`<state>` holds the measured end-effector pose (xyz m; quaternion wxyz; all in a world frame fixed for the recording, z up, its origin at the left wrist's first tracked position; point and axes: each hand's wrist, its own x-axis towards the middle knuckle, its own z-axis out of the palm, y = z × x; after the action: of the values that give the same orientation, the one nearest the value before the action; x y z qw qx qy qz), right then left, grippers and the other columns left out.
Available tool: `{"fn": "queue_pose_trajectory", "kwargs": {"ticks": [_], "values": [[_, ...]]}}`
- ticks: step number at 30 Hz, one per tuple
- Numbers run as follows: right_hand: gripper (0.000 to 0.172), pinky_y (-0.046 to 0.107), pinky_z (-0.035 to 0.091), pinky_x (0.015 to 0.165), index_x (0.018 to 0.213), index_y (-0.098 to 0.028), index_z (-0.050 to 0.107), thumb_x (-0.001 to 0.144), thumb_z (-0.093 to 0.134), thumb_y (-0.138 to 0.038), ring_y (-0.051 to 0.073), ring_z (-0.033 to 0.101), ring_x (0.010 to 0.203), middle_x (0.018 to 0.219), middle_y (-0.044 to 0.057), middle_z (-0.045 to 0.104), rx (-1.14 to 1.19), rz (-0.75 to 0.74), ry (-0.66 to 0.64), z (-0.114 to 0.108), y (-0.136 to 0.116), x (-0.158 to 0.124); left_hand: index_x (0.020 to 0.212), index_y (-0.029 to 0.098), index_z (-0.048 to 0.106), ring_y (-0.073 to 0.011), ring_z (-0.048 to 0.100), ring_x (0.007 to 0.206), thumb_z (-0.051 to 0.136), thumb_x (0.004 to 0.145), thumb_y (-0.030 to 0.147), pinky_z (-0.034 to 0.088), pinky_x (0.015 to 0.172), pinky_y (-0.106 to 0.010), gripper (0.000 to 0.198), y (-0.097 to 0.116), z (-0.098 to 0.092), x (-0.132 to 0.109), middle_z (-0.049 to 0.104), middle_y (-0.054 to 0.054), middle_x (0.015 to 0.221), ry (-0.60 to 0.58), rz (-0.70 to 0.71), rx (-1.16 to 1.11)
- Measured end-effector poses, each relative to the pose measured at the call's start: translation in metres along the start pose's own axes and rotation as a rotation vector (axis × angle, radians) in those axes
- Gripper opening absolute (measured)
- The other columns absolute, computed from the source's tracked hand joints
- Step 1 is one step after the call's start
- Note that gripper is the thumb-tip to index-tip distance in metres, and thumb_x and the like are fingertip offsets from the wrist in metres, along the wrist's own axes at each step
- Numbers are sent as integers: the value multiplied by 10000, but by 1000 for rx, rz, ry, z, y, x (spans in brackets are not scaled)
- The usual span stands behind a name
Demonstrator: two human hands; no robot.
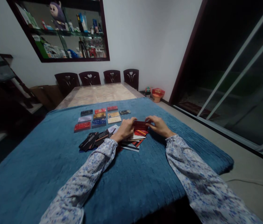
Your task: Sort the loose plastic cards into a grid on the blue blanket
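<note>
Between my two hands stands a dark red card [141, 125], tilted up on edge; whether it is one card or several I cannot tell. My left hand [126, 127] is closed on its left end, and my right hand [157, 125] pinches its right end. Under and beside them lies a loose heap of cards [131, 146], white, red and orange. Black cards [88, 141] fan out to the left of my left hand. Farther back sit neat stacks: red [82, 126], blue [99, 122], cream [114, 119], gold [99, 115], and a black card [125, 112] at the right.
A blue cloth [52, 149] covers the near table, its right edge hanging over the floor. Beyond is bare marbled tabletop [98, 92] with dark chairs [89, 77] behind. A sliding glass door [234, 71] is on the right.
</note>
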<state>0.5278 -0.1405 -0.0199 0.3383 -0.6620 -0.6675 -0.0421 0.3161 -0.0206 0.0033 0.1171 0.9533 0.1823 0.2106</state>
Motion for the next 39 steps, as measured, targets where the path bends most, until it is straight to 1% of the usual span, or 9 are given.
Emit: {"fn": "queue_pose_trajectory", "kwargs": {"ticks": [4, 8, 11, 14, 19, 24, 31, 35, 39], "values": [[241, 311, 482, 786, 1108, -217, 664, 868, 681, -213, 208, 672, 842, 937, 60, 741, -15, 48, -42, 2, -3, 0, 1229, 178, 581, -260, 692, 983, 500, 882, 76, 474, 901, -362, 370, 5, -1, -2, 734, -93, 1042, -34, 1, 77], [299, 275, 446, 701, 1150, -229, 637, 856, 689, -225, 185, 649, 756, 865, 29, 724, -62, 82, -91, 0, -6, -1, 1226, 178, 562, -268, 681, 982, 487, 911, 97, 459, 881, -362, 334, 10, -4, -3, 724, -102, 1066, -80, -20, 141], [364, 270, 438, 683, 1197, -235, 621, 842, 697, -217, 178, 642, 722, 835, 14, 719, -57, 86, -143, -1, -8, -1, 1198, 177, 572, -273, 669, 999, 489, 924, 120, 459, 867, -360, 292, 11, -4, -3, 717, -114, 1083, -104, -37, 148], [433, 283, 468, 723, 1232, -222, 617, 810, 713, -197, 190, 664, 783, 923, 44, 740, -38, 56, -163, -1, -9, -1, 1162, 184, 588, -273, 654, 1031, 511, 906, 121, 467, 875, -359, 275, 7, -2, -2, 709, -120, 1099, -111, -51, 108], [453, 331, 515, 829, 1218, -211, 657, 770, 695, -154, 217, 677, 899, 1048, 79, 745, 2, -38, -148, 2, -5, -1, 1155, 186, 588, -272, 633, 1090, 541, 864, 109, 476, 921, -364, 304, 0, 3, -1, 695, -119, 1117, -99, -46, 61], [536, 402, 527, 913, 1286, -191, 644, 755, 706, -164, 253, 677, 991, 1107, 110, 730, 11, -44, -123, 6, 3, 0, 1184, 171, 584, -299, 626, 1129, 553, 862, 125, 480, 983, -413, 327, -2, 4, -1, 687, -143, 1145, -78, -41, 57], [541, 429, 526, 924, 1334, -159, 613, 800, 696, -200, 267, 668, 997, 1112, 141, 716, -22, -42, -126, 9, 7, -1, 1211, 169, 575, -295, 642, 1123, 551, 843, 124, 507, 983, -422, 372, -3, 1, -1, 703, -143, 1159, -55, -44, 22], [532, 419, 524, 903, 1334, -178, 619, 807, 689, -211, 258, 660, 969, 1086, 128, 719, -21, -60, -112, 8, 6, -1, 1162, 174, 588, -284, 658, 1096, 561, 819, 106, 518, 967, -405, 351, -5, 2, -1, 712, -138, 1147, -29, -40, -27], [524, 412, 523, 890, 1320, -189, 630, 801, 690, -220, 259, 656, 961, 1064, 115, 718, -7, -66, -100, 7, 4, -1, 1106, 189, 601, -266, 673, 1046, 586, 795, 99, 522, 924, -371, 324, -8, 3, -1, 723, -110, 1083, -8, -44, -73]]}}
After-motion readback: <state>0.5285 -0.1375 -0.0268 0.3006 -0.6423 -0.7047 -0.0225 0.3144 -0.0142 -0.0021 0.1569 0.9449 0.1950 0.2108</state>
